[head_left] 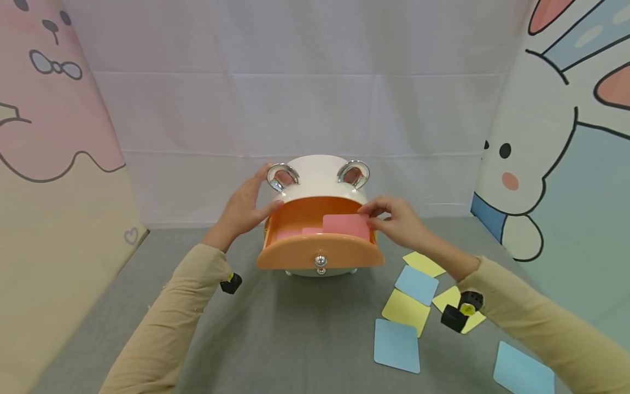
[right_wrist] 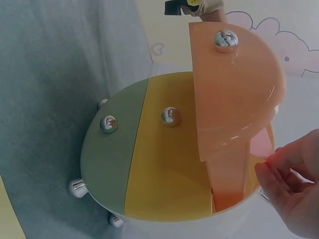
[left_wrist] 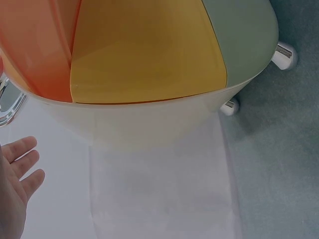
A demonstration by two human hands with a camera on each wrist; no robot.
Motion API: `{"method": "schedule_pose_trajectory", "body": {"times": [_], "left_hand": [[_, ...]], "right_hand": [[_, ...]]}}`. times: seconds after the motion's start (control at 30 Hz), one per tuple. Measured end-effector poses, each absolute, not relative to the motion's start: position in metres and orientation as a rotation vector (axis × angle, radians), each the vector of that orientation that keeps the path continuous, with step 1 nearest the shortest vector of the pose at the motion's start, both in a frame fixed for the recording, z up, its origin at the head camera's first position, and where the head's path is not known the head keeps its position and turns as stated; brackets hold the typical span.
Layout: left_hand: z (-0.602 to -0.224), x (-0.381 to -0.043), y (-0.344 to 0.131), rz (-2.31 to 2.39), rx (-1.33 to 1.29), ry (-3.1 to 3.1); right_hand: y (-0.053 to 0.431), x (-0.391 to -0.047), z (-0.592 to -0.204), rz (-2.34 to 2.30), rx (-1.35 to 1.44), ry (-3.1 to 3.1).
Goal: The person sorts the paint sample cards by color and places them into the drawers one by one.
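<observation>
A small rounded cabinet (head_left: 320,169) with a white shell and silver ring-shaped ears stands on the grey cloth. Its orange top drawer (head_left: 290,253) is pulled out; the yellow drawer (right_wrist: 164,169) and green drawer (right_wrist: 107,164) below are closed. At the drawer's right side my right hand (head_left: 398,221) pinches a pink card (head_left: 345,224) between thumb and fingers, the card's lower part hidden behind the drawer front. More pink (head_left: 312,230) shows inside the drawer. My left hand (head_left: 243,205), fingers extended, is at the cabinet's left side, thumb by its upper rim.
Several yellow cards (head_left: 406,312) and blue cards (head_left: 396,346) lie on the grey cloth (head_left: 295,339) at the right, partly beneath the right forearm. A white curtain (head_left: 305,98) hangs behind, with cartoon-printed panels (head_left: 581,219) on both sides.
</observation>
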State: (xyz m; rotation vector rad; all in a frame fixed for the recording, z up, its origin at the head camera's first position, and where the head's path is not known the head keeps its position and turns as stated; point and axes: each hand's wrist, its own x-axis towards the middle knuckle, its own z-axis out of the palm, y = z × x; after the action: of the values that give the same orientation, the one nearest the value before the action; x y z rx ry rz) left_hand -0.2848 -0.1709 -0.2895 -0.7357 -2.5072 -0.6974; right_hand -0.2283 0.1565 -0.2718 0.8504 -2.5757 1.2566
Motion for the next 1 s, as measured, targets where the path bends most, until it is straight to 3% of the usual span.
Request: {"method": "schedule_pose_trajectory", "body": {"times": [0.5,1.0], "left_hand": [[-0.290,-0.285,-0.170,-0.694,-0.732,-2.520],[-0.289,-0.284,-0.169,-0.699,-0.726,-2.535]], "right_hand": [[0.168,-0.226,-0.256,1.227,0.741,-2.545],[0.171,-0.179,-0.250,1.142,0.593,-2.414]]}}
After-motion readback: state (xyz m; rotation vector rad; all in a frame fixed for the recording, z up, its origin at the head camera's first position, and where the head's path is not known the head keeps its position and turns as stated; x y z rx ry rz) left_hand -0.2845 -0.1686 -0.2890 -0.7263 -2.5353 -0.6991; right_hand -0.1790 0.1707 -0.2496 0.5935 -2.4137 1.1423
